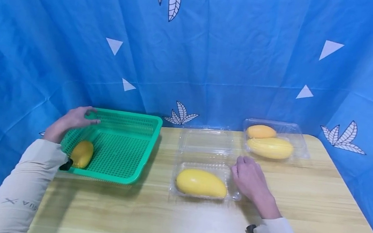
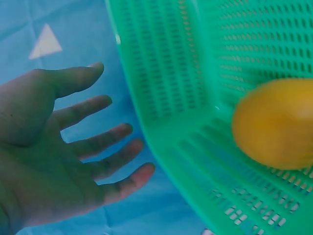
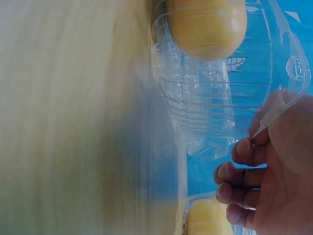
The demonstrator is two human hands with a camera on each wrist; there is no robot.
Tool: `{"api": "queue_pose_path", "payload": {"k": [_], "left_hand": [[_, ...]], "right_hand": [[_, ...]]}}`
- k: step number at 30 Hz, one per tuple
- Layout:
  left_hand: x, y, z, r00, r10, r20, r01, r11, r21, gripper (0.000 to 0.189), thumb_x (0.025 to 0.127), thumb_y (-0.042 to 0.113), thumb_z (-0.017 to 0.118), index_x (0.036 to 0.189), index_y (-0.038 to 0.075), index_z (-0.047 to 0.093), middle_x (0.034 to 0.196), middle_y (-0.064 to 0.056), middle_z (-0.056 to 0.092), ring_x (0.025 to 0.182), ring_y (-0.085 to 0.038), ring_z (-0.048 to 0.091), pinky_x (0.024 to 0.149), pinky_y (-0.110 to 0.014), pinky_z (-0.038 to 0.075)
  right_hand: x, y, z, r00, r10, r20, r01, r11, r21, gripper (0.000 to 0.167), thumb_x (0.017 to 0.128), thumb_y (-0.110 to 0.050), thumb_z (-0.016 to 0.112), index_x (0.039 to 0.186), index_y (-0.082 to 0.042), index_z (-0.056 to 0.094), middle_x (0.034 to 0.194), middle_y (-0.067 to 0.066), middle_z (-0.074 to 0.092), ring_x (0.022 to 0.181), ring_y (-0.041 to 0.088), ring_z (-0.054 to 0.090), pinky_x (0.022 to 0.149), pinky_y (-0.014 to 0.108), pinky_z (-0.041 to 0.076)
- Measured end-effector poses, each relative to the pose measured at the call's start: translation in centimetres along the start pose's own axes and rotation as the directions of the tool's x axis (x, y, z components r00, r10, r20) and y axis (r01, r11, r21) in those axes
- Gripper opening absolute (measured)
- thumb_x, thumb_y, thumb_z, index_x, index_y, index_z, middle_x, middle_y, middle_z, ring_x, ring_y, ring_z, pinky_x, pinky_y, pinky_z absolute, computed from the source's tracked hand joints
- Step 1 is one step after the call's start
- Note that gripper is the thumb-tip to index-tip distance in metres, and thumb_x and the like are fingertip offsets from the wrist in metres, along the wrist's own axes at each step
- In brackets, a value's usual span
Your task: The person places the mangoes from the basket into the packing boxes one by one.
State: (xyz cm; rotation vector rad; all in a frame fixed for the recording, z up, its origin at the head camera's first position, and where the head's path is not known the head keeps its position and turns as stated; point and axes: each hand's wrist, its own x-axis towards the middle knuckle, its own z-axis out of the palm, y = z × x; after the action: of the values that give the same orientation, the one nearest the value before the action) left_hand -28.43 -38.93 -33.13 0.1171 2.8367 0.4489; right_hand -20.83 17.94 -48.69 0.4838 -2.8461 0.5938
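My left hand [image 1: 76, 118], fingers spread, hovers by the left rim of a green plastic basket [image 1: 158, 136] and holds nothing. An orange-yellow mango [image 1: 82, 154] lies inside at the basket's left end; the left wrist view shows that mango [image 2: 276, 125] across the rim from my left hand [image 2: 63, 142]. At the table's middle, a hinged clear plastic container [image 1: 180, 164] has its lid folded back and a large yellow mango [image 1: 201, 183] in it. My right hand [image 1: 250, 178] pinches this container's right rim between thumb and forefinger, seen closely in the right wrist view [image 3: 283, 161].
Another clear container [image 1: 303, 148] stands at the back right, holding a small orange mango [image 1: 261, 132] and a ridged yellow fruit [image 1: 270, 147]. A blue patterned curtain [image 1: 232, 60] hangs behind and beside the wooden table [image 1: 335, 212].
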Motion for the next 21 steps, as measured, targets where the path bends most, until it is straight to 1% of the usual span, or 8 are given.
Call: {"api": "queue_pose_path", "payload": {"k": [3, 6, 8, 11, 14, 18, 20, 21], "left_hand": [[0.0, -1.1, 0.3, 0.998, -0.033, 0.056, 0.034, 0.999, -0.018, 0.066, 0.105, 0.034, 0.057, 0.148, -0.011, 0.034, 0.143, -0.047, 0.034, 0.124, -0.064, 0.041, 0.092, -0.069, 0.046], [-0.2, -1.9, 0.7, 0.988, -0.080, 0.135, 0.092, 0.992, -0.085, 0.071, 0.104, 0.034, 0.059, 0.150, -0.011, 0.028, 0.147, -0.046, 0.026, 0.125, -0.064, 0.039, 0.090, -0.069, 0.048], [-0.4, -2.3, 0.8, 0.970, -0.129, 0.205, 0.160, 0.976, -0.145, 0.076, 0.104, 0.035, 0.059, 0.152, -0.011, 0.022, 0.149, -0.046, 0.019, 0.128, -0.065, 0.034, 0.092, -0.070, 0.047], [-0.6, -2.8, 1.0, 0.935, -0.190, 0.299, 0.258, 0.943, -0.208, 0.083, 0.103, 0.037, 0.061, 0.154, -0.010, 0.015, 0.151, -0.046, 0.011, 0.133, -0.067, 0.024, 0.095, -0.072, 0.045], [-0.6, -3.2, 1.1, 0.907, -0.225, 0.356, 0.316, 0.923, -0.222, 0.086, 0.102, 0.040, 0.061, 0.156, -0.008, 0.013, 0.151, -0.047, 0.010, 0.136, -0.066, 0.020, 0.093, -0.069, 0.048], [-0.4, -3.5, 1.4, 0.886, -0.244, 0.395, 0.355, 0.905, -0.236, 0.097, 0.099, 0.046, 0.065, 0.158, -0.007, 0.009, 0.151, -0.049, 0.006, 0.138, -0.068, 0.014, 0.092, -0.070, 0.049], [-0.2, -3.3, 1.5, 0.879, -0.248, 0.407, 0.366, 0.898, -0.243, 0.101, 0.097, 0.047, 0.067, 0.158, -0.008, 0.007, 0.152, -0.049, 0.004, 0.138, -0.068, 0.011, 0.096, -0.072, 0.044], [0.0, -3.2, 1.6, 0.880, -0.245, 0.408, 0.362, 0.901, -0.240, 0.102, 0.097, 0.046, 0.068, 0.157, -0.010, 0.008, 0.152, -0.049, 0.005, 0.138, -0.068, 0.012, 0.099, -0.072, 0.042]], "right_hand": [[0.0, -0.1, 0.0, 1.000, 0.004, 0.003, -0.004, 1.000, 0.007, 0.021, 0.103, -0.015, 0.049, 0.084, -0.007, 0.054, 0.079, 0.007, 0.051, 0.075, 0.025, 0.049, 0.071, 0.045, 0.048], [0.0, -0.2, -0.1, 1.000, 0.009, 0.002, -0.009, 1.000, 0.013, 0.021, 0.103, -0.015, 0.048, 0.084, -0.007, 0.054, 0.079, 0.007, 0.050, 0.076, 0.024, 0.048, 0.071, 0.044, 0.047], [0.0, -0.2, -0.1, 1.000, 0.010, 0.004, -0.010, 1.000, 0.015, 0.020, 0.103, -0.014, 0.048, 0.084, -0.007, 0.054, 0.079, 0.006, 0.050, 0.075, 0.024, 0.048, 0.071, 0.044, 0.047], [0.0, -0.1, -0.2, 1.000, 0.005, 0.000, -0.005, 1.000, 0.015, 0.020, 0.102, -0.013, 0.048, 0.084, -0.007, 0.054, 0.079, 0.007, 0.050, 0.075, 0.024, 0.048, 0.070, 0.044, 0.047], [0.0, -0.1, -0.1, 1.000, -0.002, -0.004, 0.002, 1.000, 0.013, 0.020, 0.102, -0.013, 0.049, 0.083, -0.007, 0.054, 0.078, 0.007, 0.050, 0.073, 0.025, 0.048, 0.069, 0.044, 0.047], [0.0, 0.1, 0.0, 1.000, -0.009, -0.006, 0.009, 1.000, 0.005, 0.021, 0.102, -0.013, 0.049, 0.083, -0.007, 0.054, 0.077, 0.008, 0.050, 0.073, 0.025, 0.049, 0.070, 0.045, 0.048], [0.0, 0.1, 0.0, 1.000, -0.006, -0.005, 0.006, 1.000, 0.004, 0.021, 0.102, -0.012, 0.049, 0.083, -0.007, 0.054, 0.077, 0.008, 0.051, 0.074, 0.026, 0.050, 0.070, 0.046, 0.049], [0.0, 0.1, 0.0, 1.000, -0.004, -0.004, 0.004, 1.000, 0.006, 0.021, 0.102, -0.013, 0.048, 0.083, -0.006, 0.054, 0.077, 0.008, 0.051, 0.074, 0.026, 0.050, 0.070, 0.046, 0.049]]}}
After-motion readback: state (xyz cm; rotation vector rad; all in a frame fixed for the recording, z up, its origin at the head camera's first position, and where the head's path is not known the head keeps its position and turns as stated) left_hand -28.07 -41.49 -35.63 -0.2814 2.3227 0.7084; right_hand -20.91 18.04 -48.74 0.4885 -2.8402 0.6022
